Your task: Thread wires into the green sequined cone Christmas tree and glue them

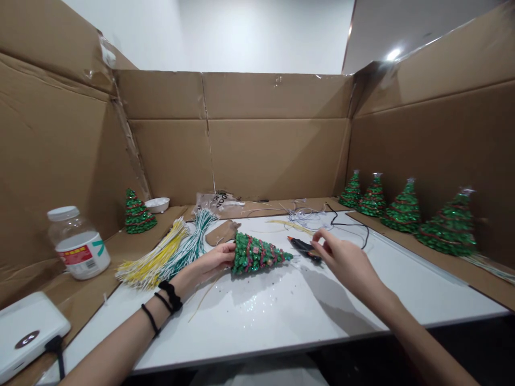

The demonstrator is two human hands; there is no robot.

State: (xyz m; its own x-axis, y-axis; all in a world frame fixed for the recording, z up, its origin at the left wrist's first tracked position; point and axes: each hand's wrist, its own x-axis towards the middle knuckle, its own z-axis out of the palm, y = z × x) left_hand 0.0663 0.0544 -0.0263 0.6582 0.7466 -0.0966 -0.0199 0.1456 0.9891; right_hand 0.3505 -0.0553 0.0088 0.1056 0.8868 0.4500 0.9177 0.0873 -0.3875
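Note:
A small green sequin tree with red bands (257, 253) lies on its side on the white table (281, 316), tip pointing right. My left hand (217, 257) is closed on its wide base. My right hand (341, 258) reaches over a black glue gun with an orange tip (302, 246), fingers curled on its rear end. The gun's black cord (354, 226) runs back over the table.
Yellow and green wire bundles (169, 251) lie at left. A plastic jar (78, 242), a white device (28, 329), a white bowl (157, 204) and one tree (137, 213) sit on the left; several finished trees (404, 214) line the right. Cardboard walls (277, 150) surround everything.

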